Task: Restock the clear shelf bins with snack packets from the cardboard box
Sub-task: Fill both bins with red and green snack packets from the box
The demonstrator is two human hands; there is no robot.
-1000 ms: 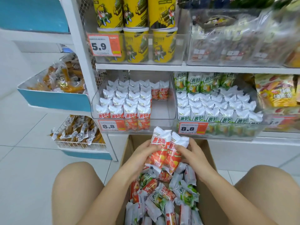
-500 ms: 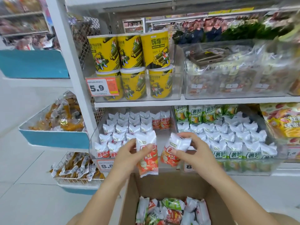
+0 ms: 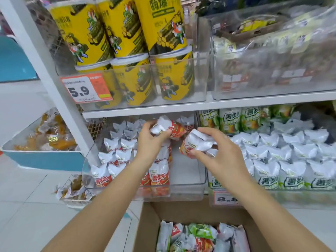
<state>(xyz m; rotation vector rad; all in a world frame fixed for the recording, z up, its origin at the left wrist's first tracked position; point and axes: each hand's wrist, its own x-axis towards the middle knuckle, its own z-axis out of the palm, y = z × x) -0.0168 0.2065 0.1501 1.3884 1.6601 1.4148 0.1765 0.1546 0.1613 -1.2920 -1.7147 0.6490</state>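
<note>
Snack packets, one red packet (image 3: 174, 130) pinched in the left hand (image 3: 151, 142), another (image 3: 195, 143) in the right hand (image 3: 217, 151); stand both upright in the clear bin's (image 3: 187, 187) bare right side.

Both bare forearms reaching forward and up; left hand (image 3: 149, 140) pinching something with curled fingers, right hand (image 3: 216, 155) gripping likewise, thumb underneath, hands apart.
</note>
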